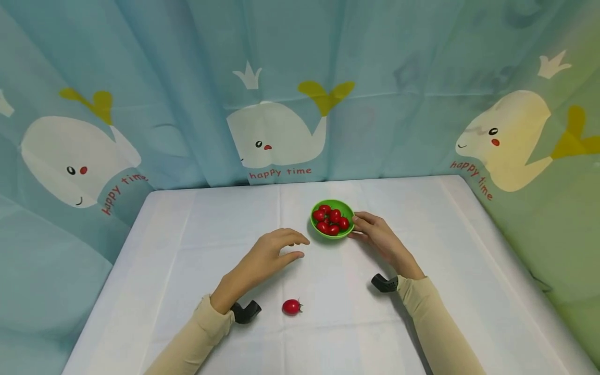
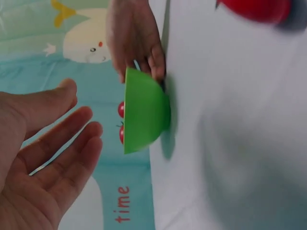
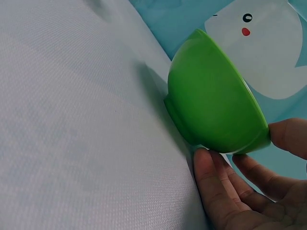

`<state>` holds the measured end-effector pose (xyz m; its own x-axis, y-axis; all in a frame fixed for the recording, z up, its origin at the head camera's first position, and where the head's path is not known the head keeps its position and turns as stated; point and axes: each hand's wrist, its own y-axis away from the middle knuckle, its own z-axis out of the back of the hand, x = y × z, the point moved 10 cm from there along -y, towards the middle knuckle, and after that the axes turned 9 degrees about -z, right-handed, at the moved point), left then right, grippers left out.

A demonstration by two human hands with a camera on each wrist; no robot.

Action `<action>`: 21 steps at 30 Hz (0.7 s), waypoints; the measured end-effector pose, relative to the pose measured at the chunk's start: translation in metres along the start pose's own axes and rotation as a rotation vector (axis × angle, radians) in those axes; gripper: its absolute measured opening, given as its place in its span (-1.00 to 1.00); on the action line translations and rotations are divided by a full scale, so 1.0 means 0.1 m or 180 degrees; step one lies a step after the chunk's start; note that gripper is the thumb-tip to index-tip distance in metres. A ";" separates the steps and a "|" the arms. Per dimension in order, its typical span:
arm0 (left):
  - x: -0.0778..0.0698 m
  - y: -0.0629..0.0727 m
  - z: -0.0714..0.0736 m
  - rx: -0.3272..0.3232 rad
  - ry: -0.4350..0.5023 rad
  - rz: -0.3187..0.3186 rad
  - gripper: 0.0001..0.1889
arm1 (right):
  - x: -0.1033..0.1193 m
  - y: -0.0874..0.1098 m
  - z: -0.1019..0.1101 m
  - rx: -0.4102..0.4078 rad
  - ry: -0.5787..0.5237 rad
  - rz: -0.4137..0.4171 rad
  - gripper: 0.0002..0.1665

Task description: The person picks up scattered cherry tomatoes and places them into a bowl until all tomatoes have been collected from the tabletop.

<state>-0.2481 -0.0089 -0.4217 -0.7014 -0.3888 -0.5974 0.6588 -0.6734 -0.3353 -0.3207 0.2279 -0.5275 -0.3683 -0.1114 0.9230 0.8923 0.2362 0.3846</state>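
In the head view a green bowl (image 1: 332,237) stands at the far middle of the white table, with several cherry tomatoes (image 1: 335,215) in it. My right hand (image 1: 380,240) holds the bowl's right side. The right wrist view shows the thumb at the bowl's (image 3: 211,96) rim and the fingers against its outer wall below. Left of and nearer than the bowl, my left hand (image 1: 267,256) hovers with fingers loosely extended and nothing in its grasp. One lone cherry tomato (image 1: 291,307) with a green stem lies on the cloth nearer the front, below the left hand.
A white cloth (image 1: 347,333) covers the table. Behind it and along both sides hangs a blue-green curtain (image 1: 197,104) printed with whales. Black wrist devices (image 1: 246,312) sit at both sleeve cuffs.
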 end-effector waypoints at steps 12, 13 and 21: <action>-0.13 0.43 -0.16 0.0289 0.0144 -0.0032 -0.70 | 0.01 0.00 -0.01 0.0010 -0.0016 0.0014 -0.33; -0.13 0.46 -0.19 0.0339 0.0105 -0.0033 -0.70 | 0.01 0.00 -0.01 0.0006 -0.0011 0.0013 -0.32; -0.14 0.64 -0.39 0.0738 -0.0375 0.0073 -0.63 | 0.01 0.01 -0.01 -0.0040 0.0016 0.0007 -0.31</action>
<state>-0.1852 -0.0224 -0.4629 -0.7228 -0.4670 -0.5094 0.6046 -0.7844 -0.1387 -0.3202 0.2273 -0.5266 -0.3652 -0.1159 0.9237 0.8963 0.2244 0.3825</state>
